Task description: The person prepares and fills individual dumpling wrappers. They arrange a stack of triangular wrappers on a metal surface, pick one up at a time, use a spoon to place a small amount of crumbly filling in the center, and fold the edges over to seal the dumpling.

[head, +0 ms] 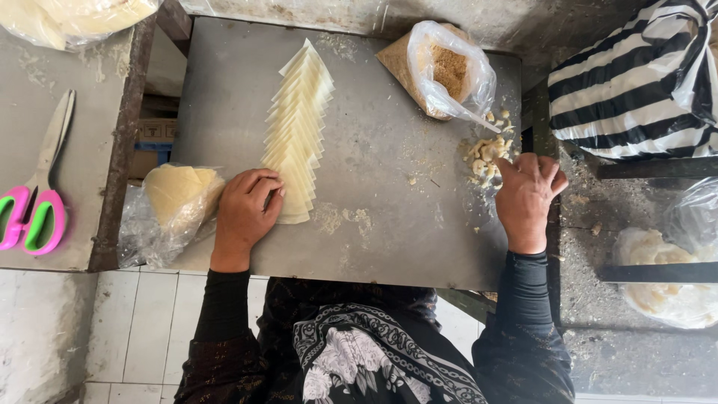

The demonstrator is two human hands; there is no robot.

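Pale pastry sheets (298, 127) run fanned up the worktop (374, 247), my left hand (245, 209) resting curled on the near end. My right hand (528, 194) is bunched over crumbly filling (485, 153) by the right edge, can't tell if it's pinching any.

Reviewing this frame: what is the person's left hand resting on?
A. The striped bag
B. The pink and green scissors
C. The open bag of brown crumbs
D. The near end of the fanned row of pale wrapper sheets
D: the left hand lies on the near end of the fanned wrapper sheets, while the scissors lie apart on the next table.
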